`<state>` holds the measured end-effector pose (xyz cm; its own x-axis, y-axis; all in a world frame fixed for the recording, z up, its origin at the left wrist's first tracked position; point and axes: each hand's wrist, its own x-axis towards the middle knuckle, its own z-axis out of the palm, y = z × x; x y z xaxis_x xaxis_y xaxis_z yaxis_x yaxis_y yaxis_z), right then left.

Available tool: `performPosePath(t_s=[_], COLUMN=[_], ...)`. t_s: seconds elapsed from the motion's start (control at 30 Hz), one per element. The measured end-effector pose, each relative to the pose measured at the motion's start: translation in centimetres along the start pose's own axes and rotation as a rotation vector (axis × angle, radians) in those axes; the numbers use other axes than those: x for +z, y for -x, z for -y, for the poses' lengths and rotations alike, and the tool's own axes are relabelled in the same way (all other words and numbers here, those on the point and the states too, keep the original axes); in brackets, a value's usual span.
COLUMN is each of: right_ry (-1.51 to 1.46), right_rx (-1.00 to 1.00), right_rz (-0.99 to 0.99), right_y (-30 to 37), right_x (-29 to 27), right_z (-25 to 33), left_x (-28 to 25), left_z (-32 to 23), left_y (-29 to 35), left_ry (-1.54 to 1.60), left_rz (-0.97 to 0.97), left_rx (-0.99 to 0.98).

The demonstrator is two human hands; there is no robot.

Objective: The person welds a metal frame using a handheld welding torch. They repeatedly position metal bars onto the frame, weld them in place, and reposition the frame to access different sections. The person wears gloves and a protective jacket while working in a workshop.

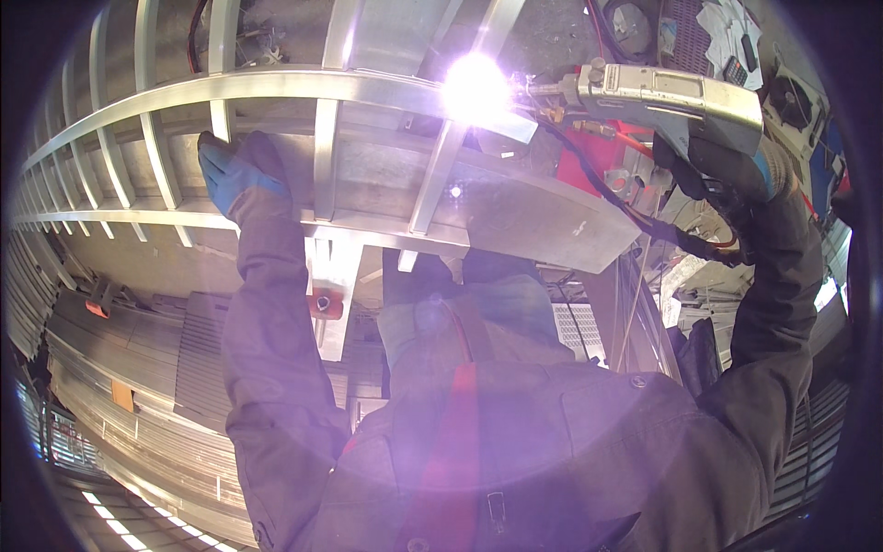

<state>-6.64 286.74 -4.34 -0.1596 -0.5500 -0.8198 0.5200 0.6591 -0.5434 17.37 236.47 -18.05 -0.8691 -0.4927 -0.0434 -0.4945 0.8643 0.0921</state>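
Note:
My right hand point(722, 166), in a dark and blue glove, grips a metal-cased welding gun point(667, 97). Its nozzle points left at a dazzling white arc point(475, 89), which hides the joint beneath. That light sits on the far rail of a long ladder-like metal frame point(276, 85), beside one of its crossbars point(437, 175). Over to the left, my left hand point(244, 179), gloved in blue and dark cloth, closes over another crossbar point(222, 115) between the two rails. Part of that bar is hidden under the glove.
The frame rests on a flat metal surface point(561, 221) in front of my body. Hoses and a dark cable point(612, 193) hang below the gun. Stacked metal lengths point(138, 368) lie at lower left. Papers point(727, 37) and a fan-like unit point(791, 101) are at far right.

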Motion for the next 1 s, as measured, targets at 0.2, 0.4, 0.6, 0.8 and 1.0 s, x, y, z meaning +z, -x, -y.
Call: performPosePath(t_s=[0.2,0.4,0.6,0.8,1.0], right_ry=[-0.001,-0.036,-0.167,-0.294,-0.384], right_rx=[-0.005,-0.009,0.001,-0.022,-0.024], right_rz=[-0.010,-0.054,-0.214,-0.380,-0.462], right_y=[0.1,1.3,4.4,8.6,11.7], right_x=[0.2,0.0,0.0,0.7,2.6], right_z=[-0.2,-0.5,-1.7,-4.7,-9.9], left_x=[0.1,0.3,0.2,0.1,0.7], left_z=[0.1,0.0,-0.2,-0.3,-0.2], left_y=[-0.1,0.0,-0.3,-0.2,-0.5], left_ry=[0.033,-0.010,0.049,0.043,0.118], left_rz=[-0.002,-0.049,-0.116,-0.015,0.020], left_rx=[-0.017,-0.002,0.073,-0.010,-0.090])
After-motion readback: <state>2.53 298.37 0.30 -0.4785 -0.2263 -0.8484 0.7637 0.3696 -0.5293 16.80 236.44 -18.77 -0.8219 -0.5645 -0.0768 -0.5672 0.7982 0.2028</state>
